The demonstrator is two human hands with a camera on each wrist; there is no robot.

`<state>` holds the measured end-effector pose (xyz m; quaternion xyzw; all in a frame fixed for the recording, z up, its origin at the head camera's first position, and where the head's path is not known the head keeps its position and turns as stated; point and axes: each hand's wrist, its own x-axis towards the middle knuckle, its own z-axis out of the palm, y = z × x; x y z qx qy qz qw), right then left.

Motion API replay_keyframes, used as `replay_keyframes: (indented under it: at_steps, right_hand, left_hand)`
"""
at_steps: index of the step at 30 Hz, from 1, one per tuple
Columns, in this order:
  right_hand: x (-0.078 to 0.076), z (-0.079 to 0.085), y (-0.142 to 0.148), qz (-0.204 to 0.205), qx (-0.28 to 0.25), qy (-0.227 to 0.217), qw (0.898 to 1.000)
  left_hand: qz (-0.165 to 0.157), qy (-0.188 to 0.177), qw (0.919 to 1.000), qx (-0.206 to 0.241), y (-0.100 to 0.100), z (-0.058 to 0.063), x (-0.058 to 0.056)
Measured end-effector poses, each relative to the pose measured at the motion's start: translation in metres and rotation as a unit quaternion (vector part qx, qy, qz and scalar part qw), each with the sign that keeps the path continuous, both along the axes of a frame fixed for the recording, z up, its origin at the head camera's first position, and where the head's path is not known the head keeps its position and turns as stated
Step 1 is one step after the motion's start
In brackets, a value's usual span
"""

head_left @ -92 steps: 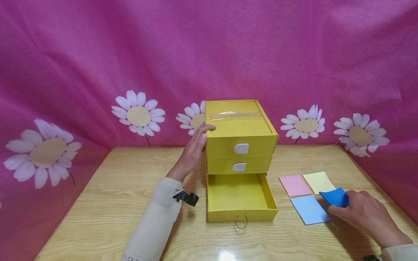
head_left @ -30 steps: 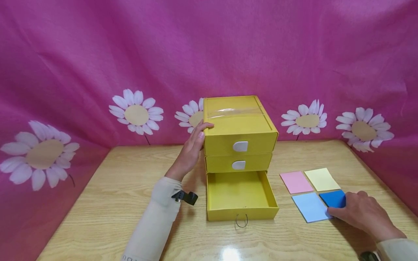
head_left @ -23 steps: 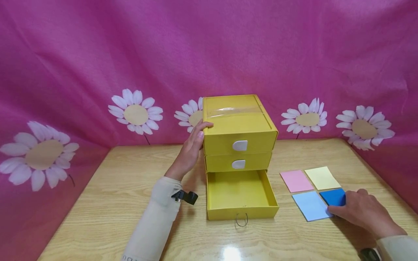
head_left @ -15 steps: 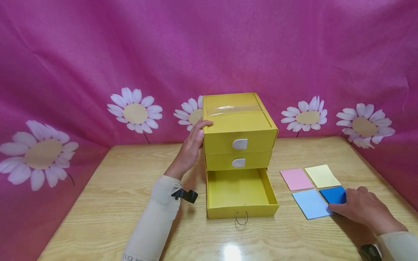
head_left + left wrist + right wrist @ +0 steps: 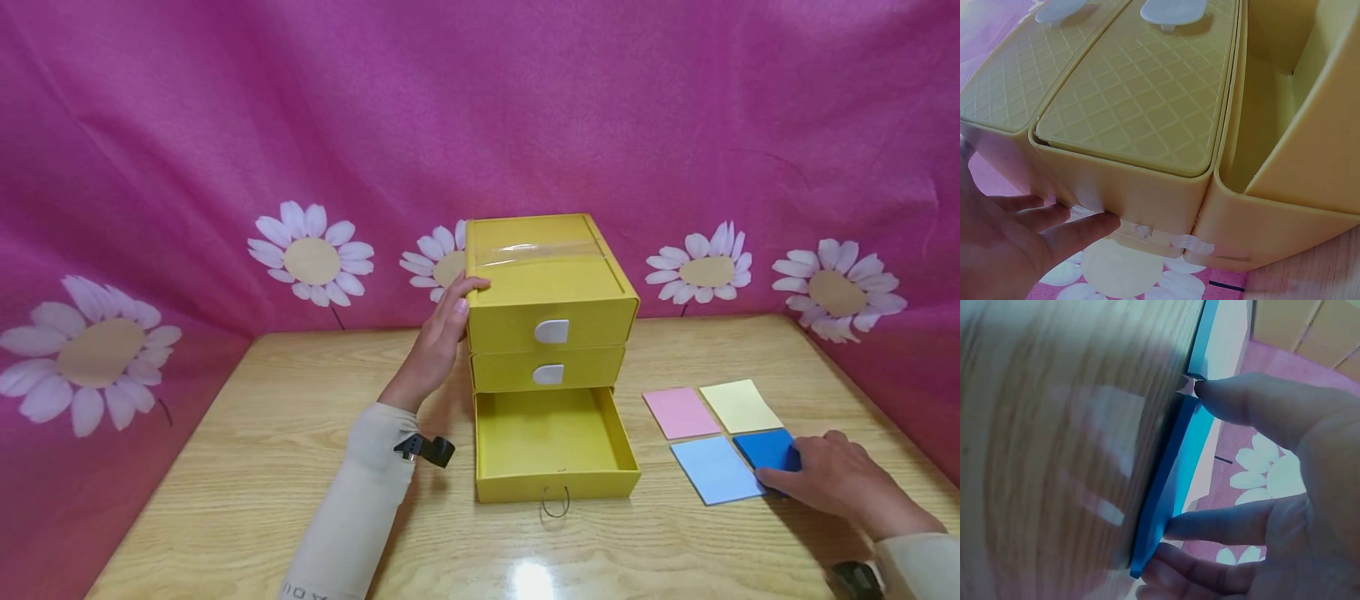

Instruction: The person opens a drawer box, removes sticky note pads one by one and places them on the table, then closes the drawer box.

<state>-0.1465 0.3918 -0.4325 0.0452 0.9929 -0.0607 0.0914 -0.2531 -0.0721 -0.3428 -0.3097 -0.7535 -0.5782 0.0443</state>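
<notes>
My left hand (image 5: 433, 350) rests against the left side of a yellow drawer unit (image 5: 551, 329), one fingertip over its top edge. In the left wrist view its fingers (image 5: 1079, 237) are spread along the unit's side. At the right, my right hand (image 5: 851, 483) lies over the near right part of a dark blue sticky note pad (image 5: 765, 450). The right wrist view shows the thumb at one end of that pad and loosely extended fingers touching toward the other. The pad lies flat beside a light blue pad (image 5: 716, 471), a pink pad (image 5: 681, 413) and a pale yellow pad (image 5: 741, 406).
The unit's bottom drawer (image 5: 557, 487) is pulled out, a thin ring hanging from its front. Two closed drawers with white tabs (image 5: 552, 332) sit above. Clear tape crosses the unit's top. A pink flowered cloth (image 5: 525, 108) stands behind the wooden table (image 5: 285, 467).
The dark blue pad, tilted up in the right hand about three seconds ago, now lies flat among the others. Most recently the right hand has shifted slightly right. The left hand stays on the unit.
</notes>
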Motion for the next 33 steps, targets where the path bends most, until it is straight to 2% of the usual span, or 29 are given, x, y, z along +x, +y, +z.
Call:
replay_keyframes:
  at_steps: [3,14,26,30,33]
  right_hand:
    - [0.0,0.0,0.001,0.005,0.001,0.005,1.0]
    - [-0.001,0.003,0.0,-0.01,-0.004,-0.003,1.0]
    - [0.001,0.007,0.001,0.006,0.002,0.01,1.0]
    - [0.003,0.009,-0.002,0.013,-0.005,0.026,1.0]
    - [0.004,0.009,-0.006,0.026,-0.008,0.05,0.998]
  left_hand:
    - [0.001,0.001,1.0,0.0,0.0,0.004,0.004]
    - [0.0,0.001,1.0,0.006,-0.001,0.005,0.003]
    - [0.005,0.001,1.0,-0.005,0.0,0.004,0.004]
    - [0.013,0.004,0.9998,-0.014,0.0,0.005,0.005]
    - [0.018,0.013,0.9996,-0.015,-0.001,-0.007,-0.006]
